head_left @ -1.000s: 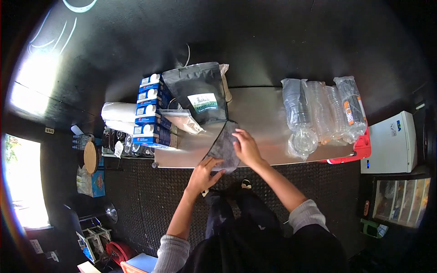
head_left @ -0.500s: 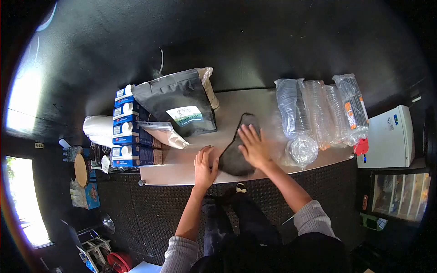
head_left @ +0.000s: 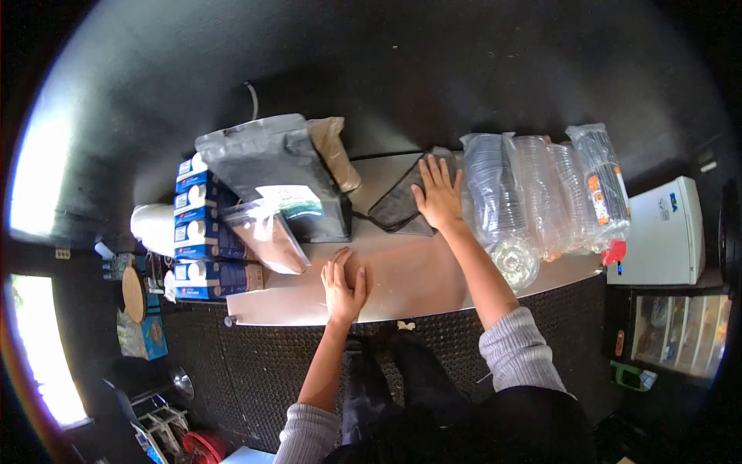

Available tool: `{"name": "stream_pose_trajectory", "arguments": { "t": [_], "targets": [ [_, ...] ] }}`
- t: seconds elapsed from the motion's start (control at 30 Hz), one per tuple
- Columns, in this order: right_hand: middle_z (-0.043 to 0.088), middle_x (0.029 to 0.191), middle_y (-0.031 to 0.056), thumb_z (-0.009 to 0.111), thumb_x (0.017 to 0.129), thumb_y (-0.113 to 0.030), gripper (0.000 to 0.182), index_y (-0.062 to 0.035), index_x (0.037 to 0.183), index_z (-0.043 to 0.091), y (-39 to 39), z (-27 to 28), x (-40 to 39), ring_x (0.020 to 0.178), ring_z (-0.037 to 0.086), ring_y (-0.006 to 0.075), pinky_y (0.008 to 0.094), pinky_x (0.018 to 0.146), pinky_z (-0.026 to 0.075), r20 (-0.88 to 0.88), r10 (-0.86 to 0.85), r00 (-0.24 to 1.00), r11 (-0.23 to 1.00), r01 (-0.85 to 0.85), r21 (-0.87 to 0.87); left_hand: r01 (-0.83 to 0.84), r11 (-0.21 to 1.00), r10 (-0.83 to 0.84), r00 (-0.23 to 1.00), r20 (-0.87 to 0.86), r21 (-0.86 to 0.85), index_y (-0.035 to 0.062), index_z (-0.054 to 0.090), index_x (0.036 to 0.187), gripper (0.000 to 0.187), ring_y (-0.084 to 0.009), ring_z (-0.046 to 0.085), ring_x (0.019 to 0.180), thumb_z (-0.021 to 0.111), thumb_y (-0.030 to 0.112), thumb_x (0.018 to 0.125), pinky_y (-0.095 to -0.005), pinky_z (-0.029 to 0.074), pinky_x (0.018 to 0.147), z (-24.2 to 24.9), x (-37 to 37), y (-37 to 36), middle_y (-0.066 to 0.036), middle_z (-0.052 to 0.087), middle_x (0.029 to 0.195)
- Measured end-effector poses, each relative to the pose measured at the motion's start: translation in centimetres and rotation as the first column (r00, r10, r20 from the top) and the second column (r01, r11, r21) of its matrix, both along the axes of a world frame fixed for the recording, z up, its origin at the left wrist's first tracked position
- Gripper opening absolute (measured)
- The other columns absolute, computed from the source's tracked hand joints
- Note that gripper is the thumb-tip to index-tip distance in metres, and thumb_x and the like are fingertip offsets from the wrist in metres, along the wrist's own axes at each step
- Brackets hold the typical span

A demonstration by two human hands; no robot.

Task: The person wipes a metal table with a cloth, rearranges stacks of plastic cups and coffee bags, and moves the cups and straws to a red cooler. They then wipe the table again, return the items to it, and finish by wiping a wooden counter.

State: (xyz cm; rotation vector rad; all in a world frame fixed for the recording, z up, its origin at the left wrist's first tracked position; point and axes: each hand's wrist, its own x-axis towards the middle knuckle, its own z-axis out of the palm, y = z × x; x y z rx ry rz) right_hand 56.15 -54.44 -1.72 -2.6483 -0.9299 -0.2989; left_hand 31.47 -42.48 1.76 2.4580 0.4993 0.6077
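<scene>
My right hand (head_left: 439, 192) lies flat with spread fingers on a dark cloth (head_left: 402, 203), near the back of the metal table (head_left: 386, 271). The cloth is partly folded and reaches left toward the large black pouch (head_left: 270, 174). Near the front edge, my left hand (head_left: 342, 288) rests on the bare metal, its fingers apart and nothing in it. Just left of that hand leans a clear bag of light brown powder (head_left: 270, 243). Plastic-wrapped clear cups (head_left: 498, 185) stand close to the right of my right hand.
Blue and white cartons (head_left: 202, 240) are lined up at the table's left end, and a brown bag (head_left: 334, 155) stands behind the pouch. Wrapped black lids (head_left: 599, 182) lie at the right end. Beyond them is a small white fridge (head_left: 657, 232). A dark wall rises behind.
My right hand has pushed the cloth back toward the wall, and the cloth has changed shape. My left hand has stayed near the front edge. The view has shifted slightly.
</scene>
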Motion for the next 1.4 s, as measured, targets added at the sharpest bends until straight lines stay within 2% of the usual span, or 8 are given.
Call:
{"name": "stream_pose_trajectory", "arguments": {
  "t": [0.1,0.27,0.33,0.4,0.53,0.77,0.87,1.4],
  "targets": [
    [0.027,0.144,0.0075,0.038,0.091,-0.04,0.054,-0.0135,0.137,0.034,0.6,-0.1,-0.2,0.134,0.021,0.0284,0.064,0.103,0.009,0.001,-0.05,0.999,0.996,0.05,-0.078,-0.085,0.995,0.097,0.967,0.237,-0.06,-0.0009,0.042,0.119,0.046,-0.0381,0.038,0.114,0.061,0.008,0.078,-0.0455,0.03,0.096,0.2,-2.2,0.0,-0.022,0.042,0.12],
    [0.034,0.14,0.0096,0.045,0.088,-0.032,0.049,-0.0119,0.132,0.04,1.6,0.4,-1.1,0.13,0.028,0.0296,0.062,0.102,0.013,0.098,-0.079,0.992,0.993,0.087,-0.086,-0.472,0.865,0.501,0.834,0.229,-0.172,-0.0008,0.026,0.13,0.065,-0.0367,0.027,0.124,0.064,0.009,0.078,-0.0497,0.03,0.097,0.7,-5.0,2.0,-0.021,0.02,0.136],
    [0.044,0.128,0.0117,0.053,0.081,-0.02,0.042,-0.0095,0.122,0.049,2.6,3.0,-2.7,0.12,0.039,0.0298,0.0541,0.1,0.024,-0.033,0.008,0.999,0.995,-0.004,0.104,-0.481,0.809,0.554,0.817,0.163,-0.339,0.0015,0.026,0.133,0.07,-0.0354,0.028,0.123,0.066,0.011,0.076,-0.0493,0.033,0.096,0.7,-5.0,3.3,-0.019,0.018,0.137],
    [0.051,0.112,0.0126,0.054,0.075,-0.006,0.037,-0.0038,0.112,0.051,4.4,6.1,-5.9,0.089,0.055,0.0271,0.0372,0.074,0.045,-0.282,0.222,0.933,0.863,-0.054,0.503,-0.493,0.813,0.55,0.825,0.13,-0.311,0.0046,0.025,0.135,0.075,-0.0338,0.03,0.123,0.068,0.008,0.074,-0.0474,0.037,0.094,0.5,-5.2,4.5,-0.018,0.018,0.137],
    [0.052,0.109,0.0131,0.064,0.073,-0.005,0.05,-0.0027,0.119,0.045,7.4,8.3,-10.3,0.072,0.056,0.0151,0.0273,0.054,0.049,-0.469,0.529,0.707,0.684,-0.029,0.729,-0.508,0.74,0.618,0.772,0.148,-0.44,0.0048,0.028,0.133,0.079,-0.0291,0.037,0.114,0.07,-0.002,0.067,-0.0388,0.044,0.084,-0.5,-4.8,5.7,-0.015,0.027,0.124],
    [0.057,0.102,0.0161,0.057,0.078,0.007,0.048,-0.0027,0.121,0.039,9.8,6.3,-10.8,0.079,0.061,0.0199,0.0284,0.057,0.052,-0.448,0.523,0.725,0.672,-0.027,0.74,-0.446,0.669,0.642,0.75,0.159,-0.595,-0.0028,0.022,0.131,0.082,-0.035,0.039,0.115,0.07,-0.007,0.064,-0.0415,0.043,0.093,0.2,-1.7,7.5,-0.022,0.025,0.122],
    [0.058,0.099,0.0156,0.055,0.078,0.007,0.045,-0.0026,0.119,0.039,10.3,6.5,-10.9,0.077,0.061,0.0198,0.0288,0.057,0.052,-0.436,0.521,0.734,0.657,-0.018,0.754,-0.611,0.72,0.67,0.736,0.097,-0.33,-0.0056,0.022,0.13,0.082,-0.0356,0.04,0.114,0.07,-0.008,0.063,-0.0396,0.039,0.097,0.0,-1.1,7.9,-0.023,0.026,0.122],
    [0.058,0.098,0.0137,0.065,0.07,0.006,0.055,-0.0011,0.118,0.039,8.7,4.4,-12.3,0.083,0.06,0.0212,0.0291,0.063,0.051,-0.341,0.489,0.803,0.633,-0.058,0.772,-0.495,0.71,0.639,0.752,0.162,-0.501,-0.0057,0.021,0.131,0.087,-0.0315,0.042,0.11,0.073,-0.004,0.062,-0.0384,0.038,0.096,-0.7,-1.4,8.3,-0.022,0.029,0.121]
  ]
}}
